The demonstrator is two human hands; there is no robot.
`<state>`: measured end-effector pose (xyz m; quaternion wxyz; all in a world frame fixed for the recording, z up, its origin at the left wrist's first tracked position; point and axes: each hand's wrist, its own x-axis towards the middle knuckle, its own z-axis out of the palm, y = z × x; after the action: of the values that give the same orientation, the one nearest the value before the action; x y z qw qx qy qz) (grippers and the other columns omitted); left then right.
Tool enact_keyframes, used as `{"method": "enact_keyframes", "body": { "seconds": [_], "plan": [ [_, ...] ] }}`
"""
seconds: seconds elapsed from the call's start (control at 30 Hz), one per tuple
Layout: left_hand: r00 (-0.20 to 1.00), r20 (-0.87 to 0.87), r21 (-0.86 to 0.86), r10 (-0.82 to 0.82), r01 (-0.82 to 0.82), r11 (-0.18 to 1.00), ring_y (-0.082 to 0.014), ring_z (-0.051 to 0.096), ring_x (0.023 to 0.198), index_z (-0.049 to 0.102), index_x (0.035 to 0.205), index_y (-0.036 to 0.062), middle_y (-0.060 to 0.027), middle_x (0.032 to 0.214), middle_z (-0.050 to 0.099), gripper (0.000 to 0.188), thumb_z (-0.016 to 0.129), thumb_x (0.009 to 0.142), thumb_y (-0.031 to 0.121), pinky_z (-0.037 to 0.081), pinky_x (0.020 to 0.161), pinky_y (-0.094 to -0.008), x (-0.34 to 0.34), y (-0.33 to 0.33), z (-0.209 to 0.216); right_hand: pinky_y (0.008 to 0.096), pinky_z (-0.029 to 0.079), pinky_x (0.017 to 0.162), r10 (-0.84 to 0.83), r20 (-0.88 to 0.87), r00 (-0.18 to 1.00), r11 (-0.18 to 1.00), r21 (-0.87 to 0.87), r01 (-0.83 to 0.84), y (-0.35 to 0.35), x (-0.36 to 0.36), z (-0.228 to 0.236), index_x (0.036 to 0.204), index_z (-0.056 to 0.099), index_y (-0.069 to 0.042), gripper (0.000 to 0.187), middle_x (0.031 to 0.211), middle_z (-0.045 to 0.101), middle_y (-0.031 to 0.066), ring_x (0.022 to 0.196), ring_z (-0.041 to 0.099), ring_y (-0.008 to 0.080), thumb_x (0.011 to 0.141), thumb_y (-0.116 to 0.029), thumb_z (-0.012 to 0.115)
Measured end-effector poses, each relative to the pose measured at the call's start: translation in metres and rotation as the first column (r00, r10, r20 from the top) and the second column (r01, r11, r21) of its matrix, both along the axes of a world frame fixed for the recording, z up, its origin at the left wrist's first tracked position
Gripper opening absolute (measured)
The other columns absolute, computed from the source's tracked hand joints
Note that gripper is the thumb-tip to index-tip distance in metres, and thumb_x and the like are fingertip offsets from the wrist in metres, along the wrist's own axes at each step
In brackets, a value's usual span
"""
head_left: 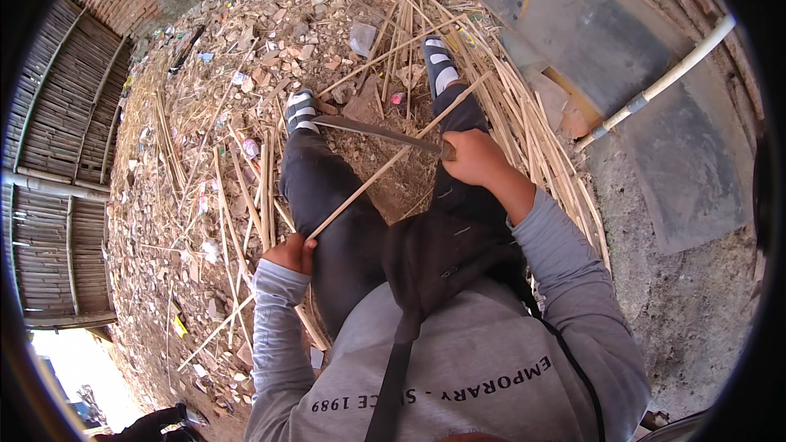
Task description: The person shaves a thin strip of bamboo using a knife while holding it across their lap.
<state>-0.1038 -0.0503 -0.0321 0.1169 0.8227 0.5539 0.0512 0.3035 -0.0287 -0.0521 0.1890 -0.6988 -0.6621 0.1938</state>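
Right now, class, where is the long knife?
In the head view, the long knife is gripped by the right hand, its blade reaching left across the bamboo strip above the knees.

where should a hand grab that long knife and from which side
By the handle end, where the right hand grips the long dark-bladed knife, coming from the person's right. The blade runs leftward across the thin pale bamboo strip, so that end stays clear of the edge.
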Motion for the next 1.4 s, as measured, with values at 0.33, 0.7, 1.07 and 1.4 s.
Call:
{"method": "enact_keyframes", "body": {
  "seconds": [0.33, 0.7, 1.07, 1.4],
  "plan": [
    [0.999, -0.034, -0.02, -0.009, 0.009, 1.0, -0.047, 0.064, 0.067, 0.055, 0.087, 0.0052, -0.0234, 0.069, 0.064, 0.037, 0.052, 0.103, 0.038, 0.049, 0.061, -0.0563, 0.004, 0.002, 0.006, 0.0518, 0.052, 0.08, -0.19, -0.087, 0.978, 0.981, 0.012, 0.192, 0.008, 0.016, -0.023, 0.094, 0.068, -0.004, 0.022, 0.091, 0.069, 0.0235, 0.091, 0.066, 0.0428, 0.08, -0.022, 0.068],
    [0.997, -0.072, -0.014, -0.001, 0.0, 1.0, -0.0464, 0.064, 0.065, 0.056, 0.087, 0.0059, -0.0231, 0.069, 0.064, 0.038, 0.051, 0.103, 0.04, 0.05, 0.059, -0.0558, 0.007, 0.0, 0.013, 0.0506, 0.053, 0.081, -0.373, -0.098, 0.923, 0.926, 0.026, 0.377, 0.018, 0.064, -0.031, 0.094, 0.068, -0.005, 0.024, 0.089, 0.069, 0.0231, 0.092, 0.066, 0.0434, 0.081, -0.025, 0.068],
    [0.998, -0.067, -0.015, 0.004, -0.005, 1.0, -0.0474, 0.064, 0.065, 0.055, 0.09, 0.0053, -0.0244, 0.07, 0.064, 0.04, 0.047, 0.104, 0.042, 0.05, 0.059, -0.0565, 0.003, -0.002, 0.006, 0.0513, 0.052, 0.078, -0.243, -0.081, 0.967, 0.97, 0.011, 0.244, 0.015, 0.056, -0.024, 0.092, 0.068, -0.007, 0.021, 0.089, 0.069, 0.021, 0.09, 0.066, 0.0429, 0.079, -0.023, 0.068],
    [0.994, -0.105, 0.001, 0.033, -0.033, 0.999, -0.0456, 0.065, 0.065, 0.055, 0.088, 0.0055, -0.0231, 0.071, 0.065, 0.037, 0.054, 0.101, 0.04, 0.051, 0.059, -0.0546, 0.003, -0.004, 0.009, 0.0511, 0.054, 0.081, -0.114, 0.036, 0.993, 0.987, -0.114, 0.118, 0.006, 0.024, -0.015, 0.097, 0.07, -0.009, 0.022, 0.093, 0.071, 0.0198, 0.092, 0.067, 0.0415, 0.08, -0.024, 0.068]
  ]
}}
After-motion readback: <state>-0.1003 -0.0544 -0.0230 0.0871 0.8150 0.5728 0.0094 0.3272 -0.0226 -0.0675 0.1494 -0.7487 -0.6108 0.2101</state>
